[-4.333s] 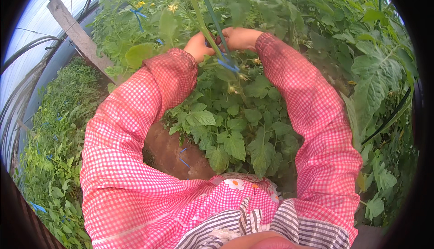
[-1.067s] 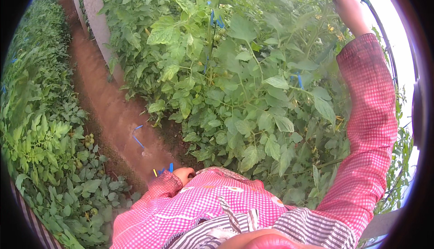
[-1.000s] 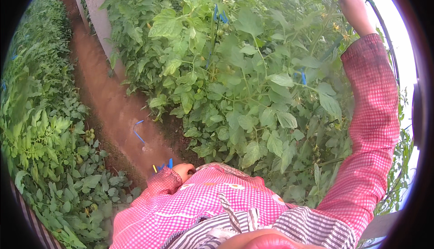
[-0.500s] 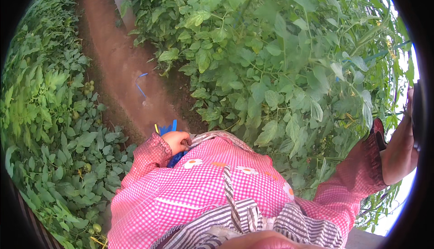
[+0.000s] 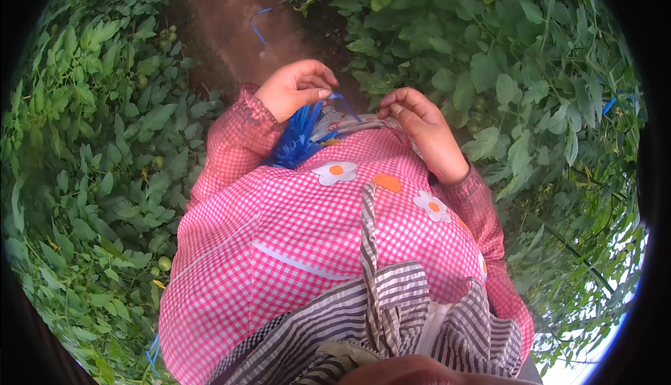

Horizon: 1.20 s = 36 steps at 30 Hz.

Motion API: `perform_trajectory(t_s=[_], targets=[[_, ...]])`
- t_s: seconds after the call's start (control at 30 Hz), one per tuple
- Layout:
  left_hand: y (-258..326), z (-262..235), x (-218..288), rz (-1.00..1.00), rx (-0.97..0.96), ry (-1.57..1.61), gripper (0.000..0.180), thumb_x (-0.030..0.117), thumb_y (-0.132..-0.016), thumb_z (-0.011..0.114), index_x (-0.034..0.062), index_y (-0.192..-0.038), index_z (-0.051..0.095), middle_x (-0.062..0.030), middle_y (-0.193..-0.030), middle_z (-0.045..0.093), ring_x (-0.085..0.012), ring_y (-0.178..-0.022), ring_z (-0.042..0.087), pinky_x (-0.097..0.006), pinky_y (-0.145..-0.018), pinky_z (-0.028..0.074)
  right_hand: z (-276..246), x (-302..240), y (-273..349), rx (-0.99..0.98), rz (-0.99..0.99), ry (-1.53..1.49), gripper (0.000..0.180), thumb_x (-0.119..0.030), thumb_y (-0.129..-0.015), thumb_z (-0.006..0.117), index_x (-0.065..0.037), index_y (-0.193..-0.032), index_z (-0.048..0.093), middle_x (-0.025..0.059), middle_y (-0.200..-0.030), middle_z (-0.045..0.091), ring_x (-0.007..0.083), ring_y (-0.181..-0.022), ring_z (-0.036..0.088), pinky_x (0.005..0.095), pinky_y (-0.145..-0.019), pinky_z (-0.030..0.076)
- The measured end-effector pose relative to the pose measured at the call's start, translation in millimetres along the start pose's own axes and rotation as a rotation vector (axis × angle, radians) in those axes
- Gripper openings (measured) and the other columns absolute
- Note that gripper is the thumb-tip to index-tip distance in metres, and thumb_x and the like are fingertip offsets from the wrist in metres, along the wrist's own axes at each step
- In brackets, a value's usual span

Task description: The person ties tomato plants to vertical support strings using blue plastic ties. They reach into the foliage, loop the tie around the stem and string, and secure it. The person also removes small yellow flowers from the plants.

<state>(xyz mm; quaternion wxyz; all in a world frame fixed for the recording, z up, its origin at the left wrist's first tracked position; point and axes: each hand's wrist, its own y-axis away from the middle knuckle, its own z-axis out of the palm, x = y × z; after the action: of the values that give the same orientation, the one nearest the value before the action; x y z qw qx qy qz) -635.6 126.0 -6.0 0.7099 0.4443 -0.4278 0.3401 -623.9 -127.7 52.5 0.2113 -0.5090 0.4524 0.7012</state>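
My left hand [image 5: 297, 90] is raised in front of my waist, its thumb and fingers bent together on one end of a thin blue strip [image 5: 347, 108]. That strip slants down towards my right hand [image 5: 425, 132], and a small gap shows between its lower end and those fingers. The right fingers are curled against the thumb; whatever they may hold is hidden. Below my left wrist, a bundle of blue strips [image 5: 297, 139] sticks up at the front of my pink checked apron [image 5: 300, 224].
Leafy tomato plants [image 5: 98, 154] with green fruit stand on the left, and dense plants [image 5: 489, 63] rise close on the right. A brown dirt path [image 5: 224, 7] runs between them, with a loose blue strip [image 5: 258, 32] lying on it.
My right hand has come down from the far right to in front of my waist. The left hand has lifted off the blue bundle, and a single strip now shows at its fingers.
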Motion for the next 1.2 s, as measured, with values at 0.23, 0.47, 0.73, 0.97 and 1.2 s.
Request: perform_trajectory(t_s=[0.23, 0.47, 0.73, 0.97, 1.2], targets=[[4, 11, 1, 0.092, 0.016, 0.050, 0.024, 0.000, -0.080, 0.067, 0.0021, -0.102, 0.056, -0.0025, -0.091, 0.062, -0.0100, -0.085, 0.059, -0.025, -0.078, 0.049, 24, 29, -11, -0.118, 0.032, 0.168, 0.028, -0.015, -0.091, 0.058, 0.001, -0.114, 0.054, 0.0087, -0.102, 0.063, 0.0139, -0.092, 0.060, 0.0273, -0.081, 0.047], [10, 55, 22, 0.296, 0.102, 0.007, 0.020, -0.006, -0.080, 0.063, 0.0043, -0.082, 0.046, -0.0041, -0.083, 0.061, -0.0101, -0.078, 0.056, -0.024, -0.073, 0.046, 32, 23, -10, 0.031, -0.295, 0.112, 0.039, -0.024, -0.096, 0.049, 0.002, -0.125, 0.050, 0.0163, -0.123, 0.057, 0.0241, -0.113, 0.054, 0.0329, -0.097, 0.042], [4, 80, 65, 0.236, -0.236, -0.057, 0.038, -0.005, -0.081, 0.065, 0.0016, -0.108, 0.038, -0.0073, -0.088, 0.062, -0.0095, -0.078, 0.058, -0.024, -0.069, 0.047, 18, -17, 38, 0.363, -0.686, 0.062, 0.040, -0.029, -0.098, 0.044, 0.000, -0.123, 0.054, 0.0146, -0.120, 0.059, 0.0267, -0.115, 0.053, 0.0347, -0.100, 0.038], [-11, 106, 95, 0.105, -0.448, -0.287, 0.023, 0.003, -0.086, 0.063, -0.0014, -0.107, 0.057, -0.0076, -0.091, 0.066, -0.0103, -0.072, 0.059, -0.023, -0.065, 0.048, -35, -58, 137, 0.305, -0.632, -0.302, 0.023, -0.020, -0.095, 0.051, 0.000, -0.106, 0.053, -0.0008, -0.068, 0.049, 0.0059, -0.058, 0.042, 0.0195, -0.053, 0.034], [-37, 143, 199, 0.611, -0.420, -0.293, 0.019, 0.002, -0.089, 0.057, -0.0024, -0.107, 0.054, -0.0106, -0.098, 0.062, -0.0147, -0.082, 0.061, -0.027, -0.073, 0.051, -103, -100, 243, 0.891, -0.925, -0.054, 0.010, -0.011, -0.093, 0.056, -0.002, -0.093, 0.052, -0.0007, -0.069, 0.053, 0.0055, -0.056, 0.046, 0.0191, -0.052, 0.038]])
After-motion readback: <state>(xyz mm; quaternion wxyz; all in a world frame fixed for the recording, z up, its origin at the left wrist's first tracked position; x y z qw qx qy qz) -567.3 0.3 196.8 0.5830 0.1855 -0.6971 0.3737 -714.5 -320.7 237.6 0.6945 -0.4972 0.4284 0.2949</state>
